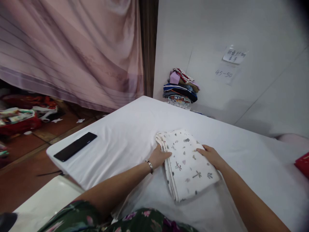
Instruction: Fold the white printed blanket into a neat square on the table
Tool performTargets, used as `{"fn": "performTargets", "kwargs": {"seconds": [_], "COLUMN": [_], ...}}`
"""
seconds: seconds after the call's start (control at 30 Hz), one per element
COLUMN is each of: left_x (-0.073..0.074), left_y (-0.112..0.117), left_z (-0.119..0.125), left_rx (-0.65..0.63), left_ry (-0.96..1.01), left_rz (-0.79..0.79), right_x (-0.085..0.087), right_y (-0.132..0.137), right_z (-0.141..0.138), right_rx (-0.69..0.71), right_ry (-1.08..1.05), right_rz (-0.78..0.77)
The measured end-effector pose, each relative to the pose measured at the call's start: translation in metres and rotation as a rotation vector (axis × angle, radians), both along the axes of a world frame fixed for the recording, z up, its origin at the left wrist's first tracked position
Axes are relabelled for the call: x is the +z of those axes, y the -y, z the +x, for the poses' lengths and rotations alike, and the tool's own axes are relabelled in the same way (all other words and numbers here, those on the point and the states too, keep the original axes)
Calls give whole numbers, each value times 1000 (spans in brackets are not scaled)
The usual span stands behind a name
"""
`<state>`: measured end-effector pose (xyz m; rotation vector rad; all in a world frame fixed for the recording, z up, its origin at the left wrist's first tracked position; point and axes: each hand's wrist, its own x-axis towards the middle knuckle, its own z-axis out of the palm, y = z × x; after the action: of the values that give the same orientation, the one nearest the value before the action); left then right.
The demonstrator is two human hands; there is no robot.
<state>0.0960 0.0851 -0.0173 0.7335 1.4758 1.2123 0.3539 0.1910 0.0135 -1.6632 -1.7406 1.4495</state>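
Observation:
A folded white cloth [187,167] printed with small palm trees, leaves and other motifs lies on the white-covered table [125,119] in front of me. Its layered, folded edges show along the left side. My left hand [159,157], with a bracelet at the wrist, grips that left side, thumb on top and fingers tucked under the layers. At the upper right edge, my right hand [212,157] holds the cloth with its fingertips on top; part of its grip is hidden. A pale translucent layer [207,206] shows under and below the cloth's near edge.
A black phone [76,146] lies near the table's left edge. Folded fabrics [181,88] are stacked at the back against the white wall, which bears handwritten paper notes [234,55]. A pink curtain [96,48] hangs behind at left. Something red [303,164] sits far right.

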Motion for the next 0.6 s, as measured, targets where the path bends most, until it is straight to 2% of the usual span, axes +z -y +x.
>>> {"fn": "performTargets", "kwargs": {"seconds": [0.1,0.23,0.33,0.4,0.5,0.6], "left_x": [1,17,22,21,18,18], "left_y": [1,6,10,14,19,17], "left_z": [4,10,7,3,-6,-16], "left_rx": [14,47,98,68,-40,-71], "left_ry": [100,304,321,313,306,328], "left_rz": [35,-13,-14,-61,-147,-175], "right_x": [5,3,-3,-8,-12,-8], "right_y": [4,12,21,26,28,26], "right_z": [-1,-2,-1,1,3,-2], "right_rx": [4,-41,-55,-23,62,86], "right_ry": [8,42,5,27,243,429], "right_rz": [39,50,32,45,173,466]}}
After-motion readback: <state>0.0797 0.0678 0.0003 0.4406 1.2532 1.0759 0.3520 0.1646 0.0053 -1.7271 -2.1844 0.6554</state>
